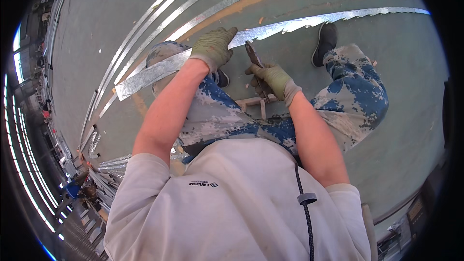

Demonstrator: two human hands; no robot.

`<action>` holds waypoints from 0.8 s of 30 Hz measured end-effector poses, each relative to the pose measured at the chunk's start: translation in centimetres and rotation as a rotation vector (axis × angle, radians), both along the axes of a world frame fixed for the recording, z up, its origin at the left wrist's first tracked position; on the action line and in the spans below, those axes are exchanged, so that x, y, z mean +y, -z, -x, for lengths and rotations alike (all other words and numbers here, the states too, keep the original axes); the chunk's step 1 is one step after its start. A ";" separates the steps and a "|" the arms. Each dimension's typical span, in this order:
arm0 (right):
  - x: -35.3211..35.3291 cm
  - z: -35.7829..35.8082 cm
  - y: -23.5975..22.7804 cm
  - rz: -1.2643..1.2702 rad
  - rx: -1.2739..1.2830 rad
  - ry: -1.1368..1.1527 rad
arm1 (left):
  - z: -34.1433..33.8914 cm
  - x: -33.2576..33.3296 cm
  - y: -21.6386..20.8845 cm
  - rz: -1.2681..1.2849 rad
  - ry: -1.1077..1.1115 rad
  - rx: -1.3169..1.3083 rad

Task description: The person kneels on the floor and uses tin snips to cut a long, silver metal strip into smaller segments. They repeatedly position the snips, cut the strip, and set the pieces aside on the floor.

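A long, shiny sheet-metal strip (295, 23) stretches from over my left thigh to the far right. Its near edge is jagged with a row of notches along the right part; the left part is plain-edged. My left hand (212, 49), in a greenish work glove, is closed around the strip near the first notches. In my right hand (274, 79), also gloved, is a dark, pliers-like hand tool (253, 54) with its jaws pointing away from me. The tool's tip is close to the strip's near edge; I cannot tell whether they touch.
Several plain metal strips (166, 19) lie on the green floor (415, 67) at the far left. I sit with knees apart; a small wooden frame (256, 101) shows between my legs. My right shoe (326, 38) is just below the strip. More metal pieces (113, 166) lie at left.
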State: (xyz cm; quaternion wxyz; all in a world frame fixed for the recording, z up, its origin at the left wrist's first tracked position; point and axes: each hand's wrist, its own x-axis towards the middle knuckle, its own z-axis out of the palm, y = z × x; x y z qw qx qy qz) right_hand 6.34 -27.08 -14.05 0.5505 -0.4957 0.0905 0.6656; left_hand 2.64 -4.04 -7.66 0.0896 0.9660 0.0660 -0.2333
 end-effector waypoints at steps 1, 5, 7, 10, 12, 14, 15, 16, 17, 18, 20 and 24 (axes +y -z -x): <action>-0.1 -0.1 0.1 -0.038 0.044 0.019 | 0.0 0.1 0.0 0.001 -0.004 -0.006; -0.5 -0.5 0.2 -0.167 0.222 0.076 | 0.0 -0.2 -0.8 0.011 -0.061 0.031; -0.7 -0.8 0.2 -0.217 0.325 0.095 | -0.1 -0.4 -1.1 0.011 -0.090 0.064; -1.2 -0.8 1.4 -0.366 0.460 0.101 | 0.0 -0.4 -1.1 0.009 -0.113 0.074; -1.4 -0.7 2.1 -0.432 0.507 0.107 | 0.1 -0.1 -1.2 0.020 -0.130 0.071; -1.3 -0.3 2.5 -0.441 0.520 0.125 | 0.3 -0.3 -1.1 -0.001 -0.110 0.074; -1.2 -0.3 2.4 -0.442 0.524 0.133 | 0.1 -0.4 -1.1 -0.011 -0.102 0.061; -1.0 -0.1 2.3 -0.443 0.528 0.142 | 0.0 -0.3 -1.0 -0.030 -0.093 0.072; -0.8 0.0 2.2 -0.444 0.531 0.152 | -0.2 -0.2 -0.8 -0.048 -0.082 0.083; -0.6 0.0 1.7 -0.392 0.497 0.143 | -0.1 -0.2 -0.7 -0.066 -0.073 0.097; -0.3 -0.2 0.7 -0.288 0.428 0.130 | -0.1 -0.1 -0.4 -0.039 -0.081 0.089; -0.1 -0.1 1.1 -0.239 0.418 0.077 | -0.5 -0.6 -1.4 -0.056 -0.089 0.110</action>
